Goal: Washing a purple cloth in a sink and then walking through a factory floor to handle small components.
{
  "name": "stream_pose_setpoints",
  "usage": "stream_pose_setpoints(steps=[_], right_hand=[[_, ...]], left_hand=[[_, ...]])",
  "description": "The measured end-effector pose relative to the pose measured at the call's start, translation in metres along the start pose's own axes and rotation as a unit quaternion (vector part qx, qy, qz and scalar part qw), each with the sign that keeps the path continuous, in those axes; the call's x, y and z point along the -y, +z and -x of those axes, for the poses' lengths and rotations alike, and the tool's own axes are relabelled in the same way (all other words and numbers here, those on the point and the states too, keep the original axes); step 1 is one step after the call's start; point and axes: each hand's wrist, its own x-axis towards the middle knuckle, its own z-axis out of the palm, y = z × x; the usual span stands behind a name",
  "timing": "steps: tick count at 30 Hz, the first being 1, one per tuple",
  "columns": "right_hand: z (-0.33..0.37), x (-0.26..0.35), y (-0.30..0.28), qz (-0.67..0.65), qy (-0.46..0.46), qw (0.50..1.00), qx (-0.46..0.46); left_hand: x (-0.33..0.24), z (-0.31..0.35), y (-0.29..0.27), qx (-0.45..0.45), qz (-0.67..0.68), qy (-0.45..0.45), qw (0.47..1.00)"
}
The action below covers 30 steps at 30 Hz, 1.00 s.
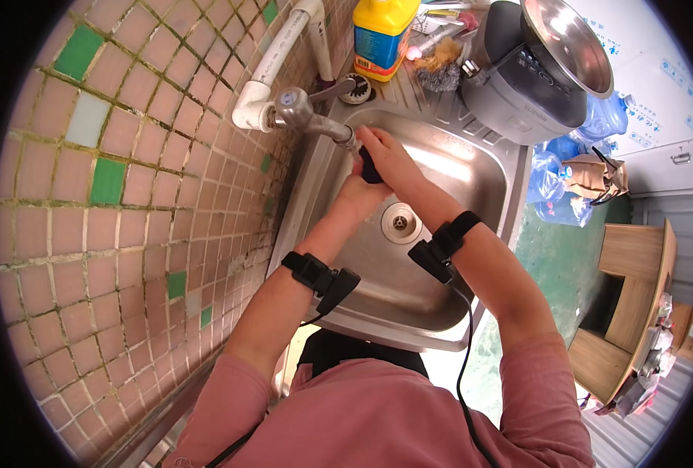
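Both hands meet under the spout of a metal tap [304, 115], above the far left part of a steel sink [440, 316]. My left hand [358, 196] is closed from below round a small, dark, purplish-black thing [371, 168]. From above and the right, my right hand [388, 158] wraps over the same thing, with its fingers close to the spout. Most of the dark thing is hidden by the fingers, so its kind does not show. Whether water is running cannot be made out.
Below the hands lies the round drain [401, 223]. A yellow jug [383, 35] and a scrubber [440, 76] stand behind the sink. To the right are a grey appliance [522, 93] with a steel bowl [569, 47] on it. The tiled wall [144, 234] runs along the left.
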Motion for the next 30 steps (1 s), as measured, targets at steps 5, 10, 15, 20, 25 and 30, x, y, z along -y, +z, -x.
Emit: stream_pose_setpoints(steps=[5,10,15,20,25,30], right_hand=[[0.005,0.006,-0.032,0.097,-0.009,0.993,0.066],[0.006,-0.007,-0.054,0.035,0.002,0.989,0.146],[0.007,-0.016,-0.061,0.120,-0.005,0.987,0.109],[0.012,-0.022,-0.065,0.133,-0.014,0.988,0.074],[0.009,-0.035,-0.069,0.241,-0.137,0.954,0.112],[0.014,-0.011,-0.056,0.164,-0.102,0.981,0.035]], left_hand=[[-0.024,0.005,-0.031,0.096,0.029,0.054,0.993],[-0.009,0.007,-0.042,0.060,0.205,-0.027,0.977],[0.001,-0.004,-0.039,-0.013,0.190,-0.005,0.982],[-0.008,0.001,-0.033,-0.065,0.152,-0.001,0.986],[0.011,-0.013,-0.038,-0.062,0.191,0.070,0.977],[0.022,-0.007,-0.040,-0.092,0.193,0.064,0.975]])
